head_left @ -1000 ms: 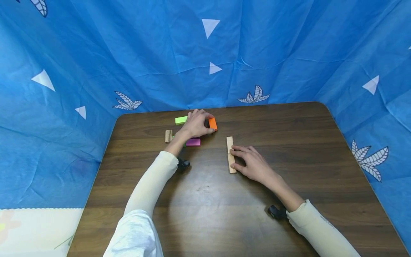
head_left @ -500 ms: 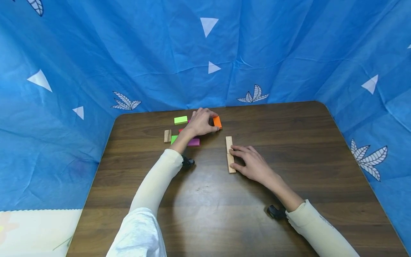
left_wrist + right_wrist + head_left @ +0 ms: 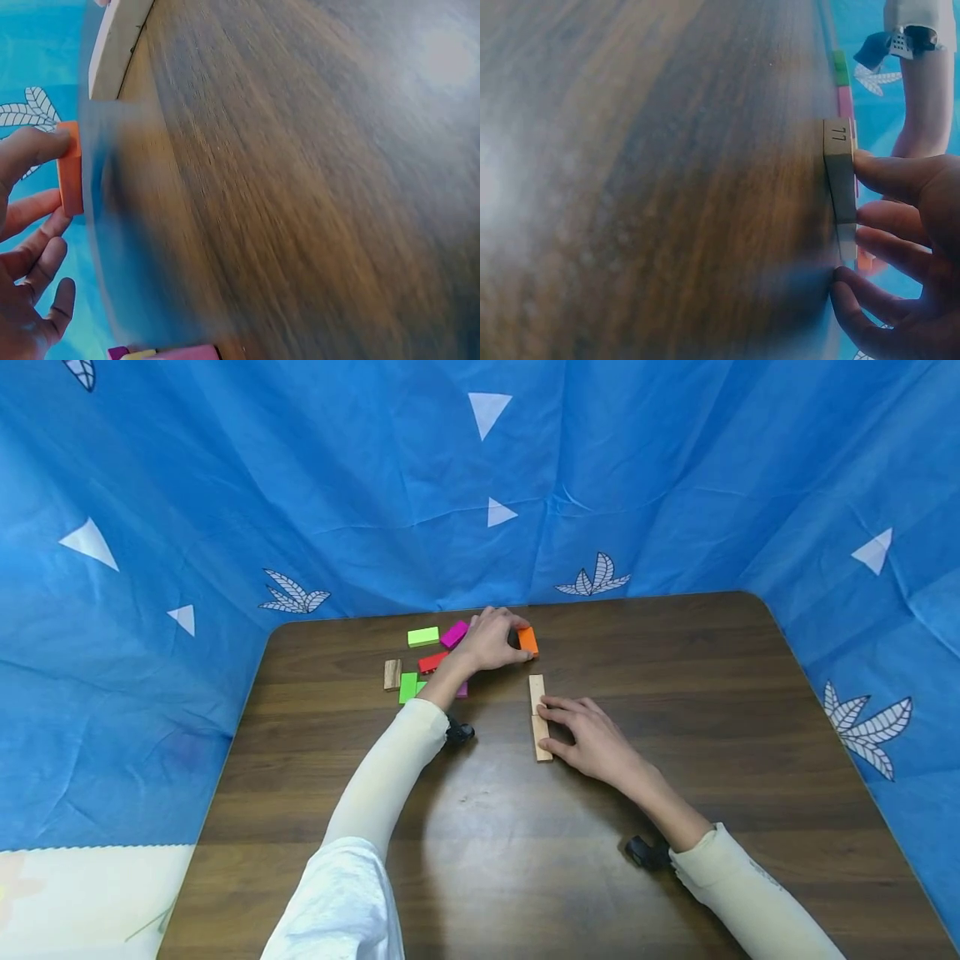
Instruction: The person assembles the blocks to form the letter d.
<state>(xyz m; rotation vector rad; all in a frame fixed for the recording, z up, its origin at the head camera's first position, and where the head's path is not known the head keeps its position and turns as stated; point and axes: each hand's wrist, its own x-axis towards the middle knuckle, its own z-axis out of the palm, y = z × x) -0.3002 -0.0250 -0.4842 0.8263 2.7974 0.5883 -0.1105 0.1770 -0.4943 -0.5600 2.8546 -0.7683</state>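
Observation:
Thumb and fingers of my left hand (image 3: 489,642) pinch an orange block (image 3: 528,642) near the far edge of the table; in the left wrist view the orange block (image 3: 69,171) is held between thumb and fingertips. My right hand (image 3: 592,742) rests its thumb and fingertips on two plain wooden blocks, the far one (image 3: 536,687) and the near one (image 3: 542,750), laid end to end in a line. In the right wrist view the near wooden block (image 3: 841,180) carries dark marks on its end, with the thumb at its upper edge.
Left of the wooden row lie several loose blocks: lime (image 3: 423,637), magenta (image 3: 454,633), red (image 3: 432,662), green (image 3: 408,687) and a brown wood-grained one (image 3: 392,675). My left forearm partly covers this group. A blue curtain (image 3: 420,510) borders the wooden table (image 3: 712,693).
My left hand has carried the orange block to the right, toward the far end of the wooden row, uncovering the magenta and red blocks. The right hand stays on the wooden blocks.

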